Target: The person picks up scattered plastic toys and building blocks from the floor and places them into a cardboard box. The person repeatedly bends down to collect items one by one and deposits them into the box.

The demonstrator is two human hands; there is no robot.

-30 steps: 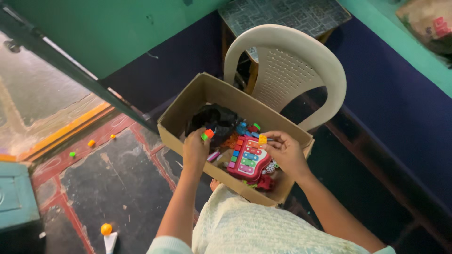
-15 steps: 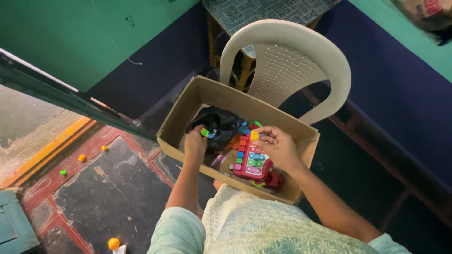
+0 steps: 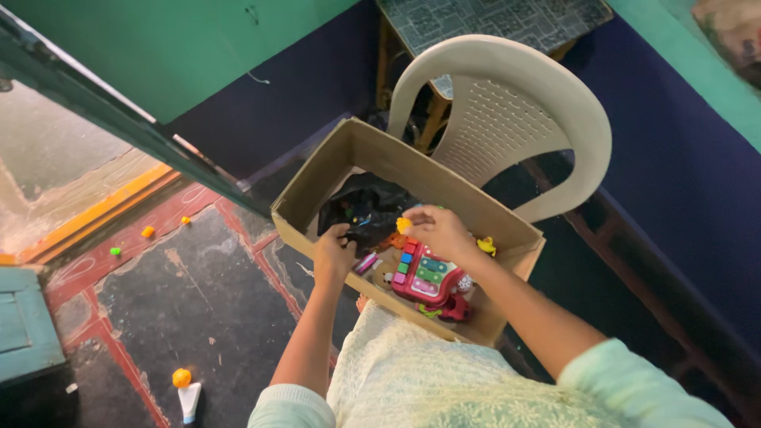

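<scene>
Status, judged from layout: toy pick-up approx. part-done; cardboard box [image 3: 313,186] on the white plastic chair [image 3: 507,119] already holds 1 red toy xylophone [image 3: 424,279], 1 black bag [image 3: 369,208] and assorted small pcs; 4 small items remain on the floor [image 3: 198,293], i.e. 1 orange ball [image 3: 181,377], 2 orange blocks, 1 green block. Right hand [image 3: 436,231] is inside the box, fingers pinched on 1 yellow block [image 3: 403,225]; left hand [image 3: 334,252] is curled at the box's near wall by the bag; whether it grips anything cannot be told.
</scene>
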